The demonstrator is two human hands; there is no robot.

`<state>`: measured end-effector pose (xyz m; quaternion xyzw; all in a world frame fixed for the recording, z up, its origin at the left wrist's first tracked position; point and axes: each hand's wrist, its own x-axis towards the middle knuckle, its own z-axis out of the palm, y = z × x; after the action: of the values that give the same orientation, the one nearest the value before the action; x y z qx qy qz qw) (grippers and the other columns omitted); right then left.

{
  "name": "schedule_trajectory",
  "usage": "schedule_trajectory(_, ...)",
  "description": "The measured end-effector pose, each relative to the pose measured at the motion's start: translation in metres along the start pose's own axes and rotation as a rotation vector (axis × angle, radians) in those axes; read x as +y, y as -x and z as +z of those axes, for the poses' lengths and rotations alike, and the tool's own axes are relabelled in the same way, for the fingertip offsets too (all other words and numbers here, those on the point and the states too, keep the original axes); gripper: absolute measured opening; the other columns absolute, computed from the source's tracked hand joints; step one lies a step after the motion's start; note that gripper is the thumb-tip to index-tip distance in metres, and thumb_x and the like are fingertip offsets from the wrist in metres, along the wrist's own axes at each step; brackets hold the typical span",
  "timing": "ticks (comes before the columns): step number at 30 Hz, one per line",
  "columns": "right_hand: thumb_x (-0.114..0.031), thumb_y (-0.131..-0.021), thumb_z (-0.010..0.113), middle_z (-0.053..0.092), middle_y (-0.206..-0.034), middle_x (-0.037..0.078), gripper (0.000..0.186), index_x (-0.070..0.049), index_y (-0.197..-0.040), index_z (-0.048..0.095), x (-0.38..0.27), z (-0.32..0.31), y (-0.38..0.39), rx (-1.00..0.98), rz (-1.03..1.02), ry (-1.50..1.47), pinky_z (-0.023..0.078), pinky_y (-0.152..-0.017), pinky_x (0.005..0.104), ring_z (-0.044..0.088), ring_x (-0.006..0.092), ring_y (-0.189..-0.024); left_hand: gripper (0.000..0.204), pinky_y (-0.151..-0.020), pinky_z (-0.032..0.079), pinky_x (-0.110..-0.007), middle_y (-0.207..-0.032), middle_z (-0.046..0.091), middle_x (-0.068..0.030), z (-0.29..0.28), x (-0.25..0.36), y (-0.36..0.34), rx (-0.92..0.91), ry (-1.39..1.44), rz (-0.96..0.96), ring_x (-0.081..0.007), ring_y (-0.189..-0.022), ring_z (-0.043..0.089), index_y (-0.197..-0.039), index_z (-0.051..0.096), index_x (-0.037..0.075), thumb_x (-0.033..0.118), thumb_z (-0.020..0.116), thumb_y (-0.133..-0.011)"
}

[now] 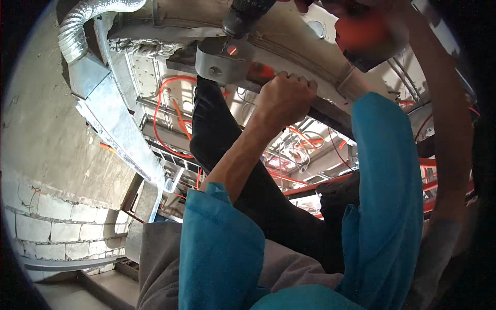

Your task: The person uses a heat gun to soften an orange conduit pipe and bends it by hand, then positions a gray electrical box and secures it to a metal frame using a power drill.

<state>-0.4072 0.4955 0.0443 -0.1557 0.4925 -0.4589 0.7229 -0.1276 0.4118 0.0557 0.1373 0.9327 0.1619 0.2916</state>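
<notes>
The left hand [283, 98] is gripping the black pipe [217, 129] just beside the metal clamp [225, 61] at the ceiling's edge. The right hand [361, 31] is closing around the drill [243, 18] above. The pipe should be held steady, the drill kept square to the clamp.

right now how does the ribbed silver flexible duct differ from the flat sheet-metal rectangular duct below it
The ribbed silver flexible duct is round, corrugated and curves through a bend; the flat sheet-metal rectangular duct is smooth, flat-sided and runs straight. The flexible one is much shorter in view. Both are silver-grey metal, join end to end, and run beside the concrete wall.
</notes>
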Motion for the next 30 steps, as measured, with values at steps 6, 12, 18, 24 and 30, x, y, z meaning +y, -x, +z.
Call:
schedule_trajectory(6, -0.044, -0.09, 0.081, 0.071, -0.093, 0.002, 0.049, -0.004, -0.114, 0.068, -0.003, 0.005, -0.02, -0.087, 0.003, 0.035, 0.048, -0.052, 0.0249, 0.056, 0.0058, -0.061, 0.016, -0.075, 0.057, -0.038, -0.085, 0.075, -0.0107, -0.002, -0.001, 0.0, -0.018, 0.008, -0.005, -0.0251, -0.079, 0.075, -0.09, 0.07, 0.006, 0.02, 0.063, -0.085)
schedule_trajectory(12, -0.052, -0.088, 0.08, 0.063, -0.072, 0.0, 0.051, -0.005, -0.105, 0.07, -0.001, 0.008, -0.027, -0.13, -0.007, 0.118, 0.044, -0.048, 0.0237, 0.053, 0.0059, -0.054, 0.015, -0.073, 0.058, -0.037, -0.083, 0.075, -0.011, -0.001, 0.001, -0.002, -0.003, 0.001, 0.004, -0.0253, -0.079, 0.075, -0.089, 0.07, 0.007, 0.019, 0.063, -0.086)
schedule_trajectory(18, -0.056, -0.088, 0.078, 0.06, -0.066, -0.001, 0.054, -0.005, -0.104, 0.071, -0.003, 0.008, -0.029, -0.117, 0.014, 0.148, 0.042, -0.045, 0.0244, 0.051, 0.006, -0.051, 0.016, -0.075, 0.059, -0.037, -0.085, 0.076, -0.0113, 0.003, 0.0, -0.001, -0.004, -0.013, -0.009, -0.0241, -0.081, 0.076, -0.091, 0.07, 0.005, 0.02, 0.064, -0.086)
schedule_trajectory(24, -0.056, -0.087, 0.079, 0.067, -0.078, 0.0, 0.055, -0.005, -0.107, 0.071, 0.002, 0.006, -0.032, -0.13, 0.003, 0.156, 0.046, -0.049, 0.0244, 0.054, 0.0061, -0.057, 0.02, -0.082, 0.06, -0.04, -0.096, 0.076, -0.0107, -0.008, 0.001, -0.004, -0.18, -0.028, -0.02, -0.0254, -0.09, 0.076, -0.103, 0.068, 0.008, 0.023, 0.064, -0.091)
schedule_trajectory(30, -0.055, -0.086, 0.081, 0.072, -0.094, 0.003, 0.057, -0.006, -0.113, 0.071, 0.001, 0.008, -0.034, -0.104, 0.014, 0.141, 0.05, -0.053, 0.0246, 0.058, 0.0058, -0.061, 0.019, -0.083, 0.06, -0.039, -0.095, 0.076, -0.0106, -0.004, 0.0, -0.002, -0.145, -0.008, -0.023, -0.0248, -0.09, 0.076, -0.102, 0.068, 0.008, 0.022, 0.065, -0.089)
